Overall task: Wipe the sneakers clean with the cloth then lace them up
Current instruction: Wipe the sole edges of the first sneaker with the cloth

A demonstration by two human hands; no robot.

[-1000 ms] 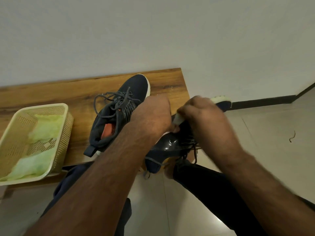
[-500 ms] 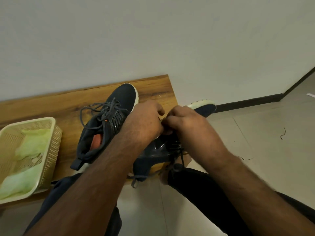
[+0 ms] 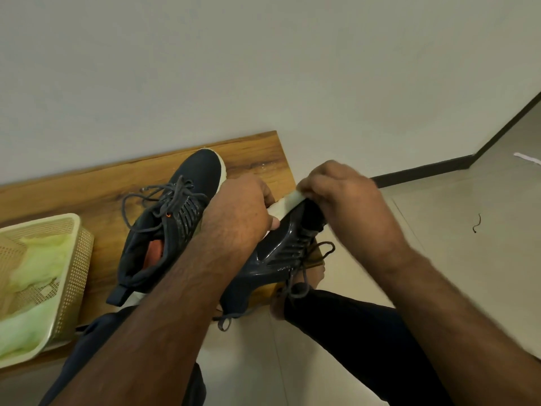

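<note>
We judge the wiping finished, since the cloth (image 3: 32, 265) lies in the basket (image 3: 76, 230) far off beyond our left hand (image 3: 240, 209). That hand grips the tilted sneaker (image 3: 281, 253) by its sole while our right hand (image 3: 345, 197) curls over the toe, its loose laces (image 3: 304, 276) dangling below. The other sneaker (image 3: 175, 218), just beyond the left hand, has slack, untied laces, so lacing both remains.

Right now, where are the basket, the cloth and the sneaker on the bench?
basket (image 3: 76, 269), head view, its right wall.
cloth (image 3: 38, 259), head view, green fold inside the basket.
sneaker (image 3: 202, 168), head view, its dark toe, on the bench.
</note>
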